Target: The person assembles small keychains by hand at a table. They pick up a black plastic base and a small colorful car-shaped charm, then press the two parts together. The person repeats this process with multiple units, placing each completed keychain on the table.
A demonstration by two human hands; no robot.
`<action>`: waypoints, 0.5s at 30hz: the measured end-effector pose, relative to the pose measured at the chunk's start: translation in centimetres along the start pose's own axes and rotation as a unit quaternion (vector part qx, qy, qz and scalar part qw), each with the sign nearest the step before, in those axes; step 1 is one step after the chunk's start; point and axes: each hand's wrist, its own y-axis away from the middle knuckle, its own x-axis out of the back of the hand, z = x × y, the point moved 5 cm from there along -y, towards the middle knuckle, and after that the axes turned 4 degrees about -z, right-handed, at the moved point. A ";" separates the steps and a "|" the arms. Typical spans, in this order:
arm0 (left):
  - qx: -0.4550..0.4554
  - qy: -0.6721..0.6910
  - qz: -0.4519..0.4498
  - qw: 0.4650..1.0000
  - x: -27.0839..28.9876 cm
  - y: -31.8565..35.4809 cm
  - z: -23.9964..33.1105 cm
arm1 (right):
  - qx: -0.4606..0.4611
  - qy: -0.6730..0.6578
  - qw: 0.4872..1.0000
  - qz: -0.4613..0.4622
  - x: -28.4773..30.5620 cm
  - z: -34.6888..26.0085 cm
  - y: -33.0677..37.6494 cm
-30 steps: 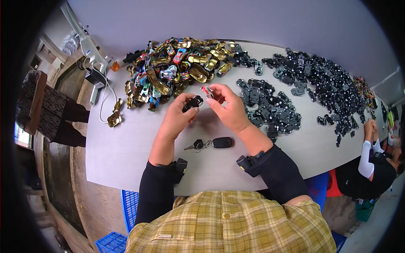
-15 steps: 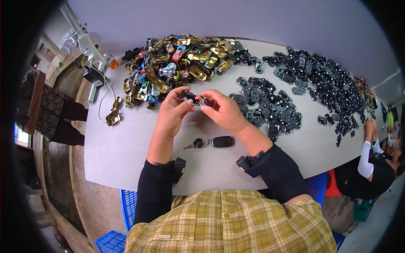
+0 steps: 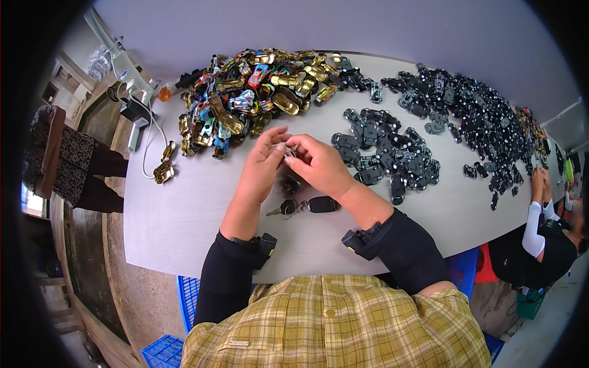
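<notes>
Both my hands meet over the table in front of the pile of toy car bodies. The fingers of my left hand (image 3: 264, 156) and my right hand (image 3: 316, 161) are closed on a small toy car part (image 3: 289, 151), mostly hidden by fingertips and with a greyish glint. Just below the hands is a blurred dark piece (image 3: 290, 183); I cannot tell whether it is held or loose. Nearer to me lie keys (image 3: 286, 208) with a black key fob (image 3: 323, 204).
Gold and coloured car bodies (image 3: 230, 116) are heaped at the back left. Black chassis (image 3: 386, 147) lie right of my hands, with a larger black heap (image 3: 472, 113) beyond. A power strip (image 3: 140, 122) with a cable is at the left edge. Another person's arms (image 3: 540, 196) rest at the far right.
My hands have drawn closer together, and the red and black car parts seen between them are now mostly covered. A blurred dark piece has appeared below them, above the keys.
</notes>
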 end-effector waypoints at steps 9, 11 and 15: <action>-0.053 -0.445 -0.096 0.889 0.7 1.8 3.5 | -0.089 -0.139 0.984 0.069 1.3 4.1 -0.7; -0.076 -0.520 -0.156 0.836 -1.3 2.4 3.2 | -0.079 -0.152 0.982 0.083 1.3 4.7 -1.0; -0.109 -0.570 -0.218 0.784 -4.7 2.5 2.0 | -0.083 -0.181 0.975 0.096 1.2 4.9 -1.1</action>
